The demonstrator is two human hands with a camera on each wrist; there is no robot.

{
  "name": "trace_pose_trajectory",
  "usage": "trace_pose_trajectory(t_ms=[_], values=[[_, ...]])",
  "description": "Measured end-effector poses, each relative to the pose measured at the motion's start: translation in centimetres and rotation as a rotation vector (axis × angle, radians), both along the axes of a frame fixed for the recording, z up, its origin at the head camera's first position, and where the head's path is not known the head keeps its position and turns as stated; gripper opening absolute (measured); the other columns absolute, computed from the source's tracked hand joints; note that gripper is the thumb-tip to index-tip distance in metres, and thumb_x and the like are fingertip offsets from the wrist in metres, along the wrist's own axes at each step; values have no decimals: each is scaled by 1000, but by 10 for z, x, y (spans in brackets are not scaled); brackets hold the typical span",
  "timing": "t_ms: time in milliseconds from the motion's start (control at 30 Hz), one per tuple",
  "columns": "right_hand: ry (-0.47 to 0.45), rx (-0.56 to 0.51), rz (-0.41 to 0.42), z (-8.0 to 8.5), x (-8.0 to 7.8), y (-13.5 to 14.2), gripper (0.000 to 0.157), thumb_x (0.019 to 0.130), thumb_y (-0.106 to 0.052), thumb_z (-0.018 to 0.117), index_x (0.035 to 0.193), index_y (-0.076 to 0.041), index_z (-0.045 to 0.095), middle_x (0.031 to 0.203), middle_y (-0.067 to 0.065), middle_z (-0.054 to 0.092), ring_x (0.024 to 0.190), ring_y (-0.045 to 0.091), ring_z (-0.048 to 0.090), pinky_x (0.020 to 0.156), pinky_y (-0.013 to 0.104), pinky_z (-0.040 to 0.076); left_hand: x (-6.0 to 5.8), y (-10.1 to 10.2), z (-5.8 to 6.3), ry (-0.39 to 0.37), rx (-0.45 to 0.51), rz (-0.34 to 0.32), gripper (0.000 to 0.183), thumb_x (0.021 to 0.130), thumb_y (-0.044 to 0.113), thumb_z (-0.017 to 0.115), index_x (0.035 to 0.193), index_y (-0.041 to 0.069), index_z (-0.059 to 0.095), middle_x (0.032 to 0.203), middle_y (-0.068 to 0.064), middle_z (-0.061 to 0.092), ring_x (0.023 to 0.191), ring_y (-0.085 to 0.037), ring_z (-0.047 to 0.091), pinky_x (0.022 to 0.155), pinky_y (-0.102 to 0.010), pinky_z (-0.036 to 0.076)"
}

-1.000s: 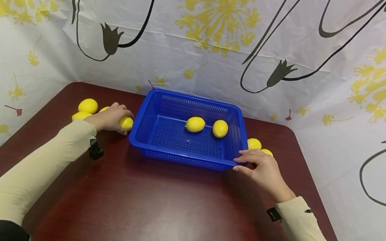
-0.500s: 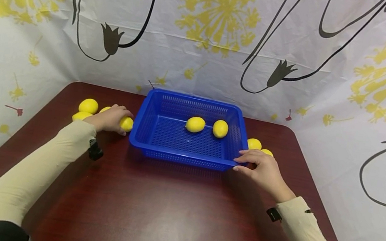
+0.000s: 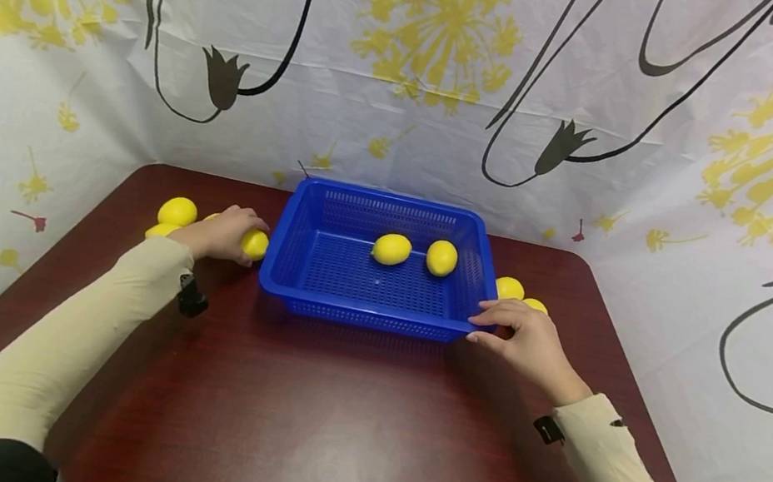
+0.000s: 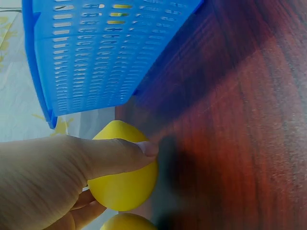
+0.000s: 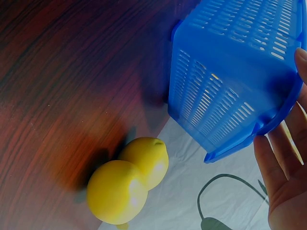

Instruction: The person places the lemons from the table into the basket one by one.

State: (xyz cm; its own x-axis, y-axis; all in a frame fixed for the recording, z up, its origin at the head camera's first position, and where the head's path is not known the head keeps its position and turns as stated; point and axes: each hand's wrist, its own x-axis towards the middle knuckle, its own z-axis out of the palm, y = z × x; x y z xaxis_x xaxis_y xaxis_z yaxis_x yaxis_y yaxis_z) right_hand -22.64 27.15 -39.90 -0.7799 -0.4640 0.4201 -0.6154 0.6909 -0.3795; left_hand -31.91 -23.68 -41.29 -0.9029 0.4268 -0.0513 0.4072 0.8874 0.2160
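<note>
The basket point(image 3: 376, 308) is blue; the lemons point(image 3: 391, 249) are yellow. The worktop point(image 3: 344, 411) is dark reddish brown with streaky wood grain. The whitish cloth point(image 3: 343, 129) bears yellow flowers point(image 3: 450, 28), dark grey buds point(image 3: 220, 82) and small red sprigs point(image 3: 40, 224); the sleeves point(image 3: 53, 332) are beige.

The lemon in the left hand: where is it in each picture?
Head: the held lemon, left of centre, beside the perforated blue basket.
Left wrist: left of and below centre, partly covered by the left hand.
Right wrist: not visible; the two lemons showing are others.
Landmark: the blue basket appears in all three.
</note>
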Motion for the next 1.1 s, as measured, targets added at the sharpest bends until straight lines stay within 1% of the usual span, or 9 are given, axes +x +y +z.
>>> trace_pose_trajectory(t_ms=[200,367,533,733,900,1100], values=[[-17,5,-8,0,0,1,21,74,-21,87,94,-18,81,108,8,76,108,25,69,93,49,55,-2,-1,9,-8,8,-6,61,75,14,81,130,-3,60,128,-25,59,113,-43,49,94,-53,47],[-19,4,-5,1,1,1,21,74,-21,87,94,-18,81,109,9,76,108,25,69,92,48,55,-2,-2,19,-2,14,-8,62,74,14,82,130,-2,61,129,-26,58,115,-43,48,95,-53,46],[-8,3,0,1,1,1,21,74,-21,87,94,-18,81,108,9,76,107,25,69,92,48,55,-3,-2,32,12,12,-13,63,75,15,81,131,-2,60,128,-27,58,114,-44,48,94,-53,45],[-1,1,3,1,1,0,22,73,-20,87,93,-18,81,107,8,77,107,24,70,92,47,55,-5,-3,46,49,15,-26,62,73,15,81,129,-3,61,126,-27,60,112,-44,51,95,-55,44],[-1,2,5,1,1,1,21,73,-21,87,93,-18,81,107,8,77,107,25,69,92,48,55,-5,-2,59,50,21,-6,63,74,15,81,130,-3,60,128,-28,59,115,-45,50,96,-56,44],[-9,6,5,1,0,1,21,74,-22,86,94,-18,81,107,9,77,107,25,69,93,49,54,-6,-1,73,66,29,-20,65,73,15,84,130,-5,60,125,-28,62,111,-43,53,94,-54,45]])
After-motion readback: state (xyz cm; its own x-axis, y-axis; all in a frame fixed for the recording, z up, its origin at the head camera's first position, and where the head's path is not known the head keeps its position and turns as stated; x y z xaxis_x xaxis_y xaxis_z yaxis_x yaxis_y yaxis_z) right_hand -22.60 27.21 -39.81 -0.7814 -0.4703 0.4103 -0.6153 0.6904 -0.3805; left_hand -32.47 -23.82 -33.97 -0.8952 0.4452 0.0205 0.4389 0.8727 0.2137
